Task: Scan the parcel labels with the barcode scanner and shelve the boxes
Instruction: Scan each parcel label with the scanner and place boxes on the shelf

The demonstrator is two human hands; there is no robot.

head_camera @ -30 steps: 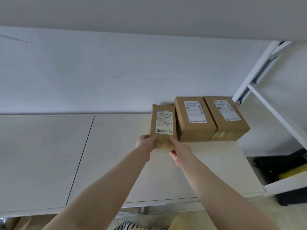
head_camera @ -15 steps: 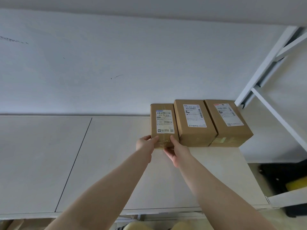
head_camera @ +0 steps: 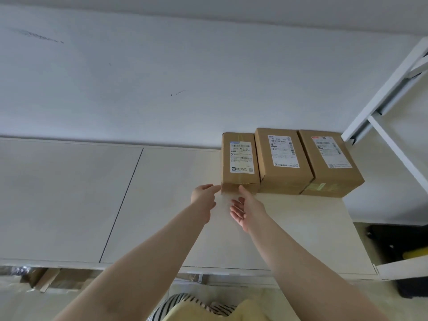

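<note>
Letting my left hand (head_camera: 203, 195) and right hand (head_camera: 246, 208) hang slack, fingers apart, I touch the small parcel (head_camera: 239, 163) at the shelf's (head_camera: 162, 205) back edge; stiff, probably light cardboard, best gripped by its side walls.

Single head view, looking forward and down over shelf board (head_camera: 162, 205), wall close behind; no second view.

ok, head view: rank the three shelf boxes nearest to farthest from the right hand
1. Left box, just beyond the right hand, thumb at its front edge.
2. Middle box, right of the first.
3. Right box, at the shelf's right end.
</note>
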